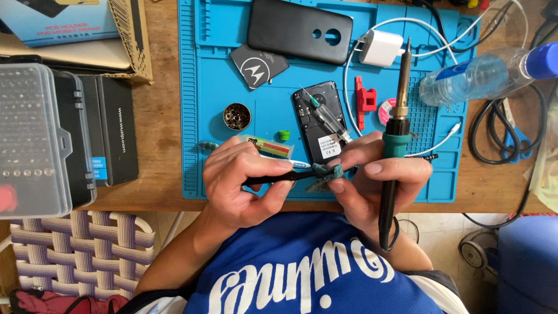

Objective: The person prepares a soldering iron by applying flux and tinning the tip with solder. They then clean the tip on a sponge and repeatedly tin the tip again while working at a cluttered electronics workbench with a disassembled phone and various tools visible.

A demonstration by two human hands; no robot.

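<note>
- Tweezers, black and thin, sit pinched in our left hand, fingers curled shut round the handle, just over the near edge of the blue work mat.
- Their tips meet a small crumpled teal scrap, which the fingertips of our right hand steady; it hangs between the hands, above the mat's front rim.
- That same right hand also clamps a green-handled soldering iron upright, tip pointing away from us. We judge it wise to keep the tip well off the fingers and cable, and to hold the scrap lightly so it doesn't tear.
- Beyond lies an opened phone with a white label, a syringe across it, and a black back cover farther up.
- A round tin and a white charger rest on the mat.
- Left of it stand a black box with a blue sticker, a clear bit case and a pale blue carton.
- A clear bottle with a blue label lies at right.
</note>
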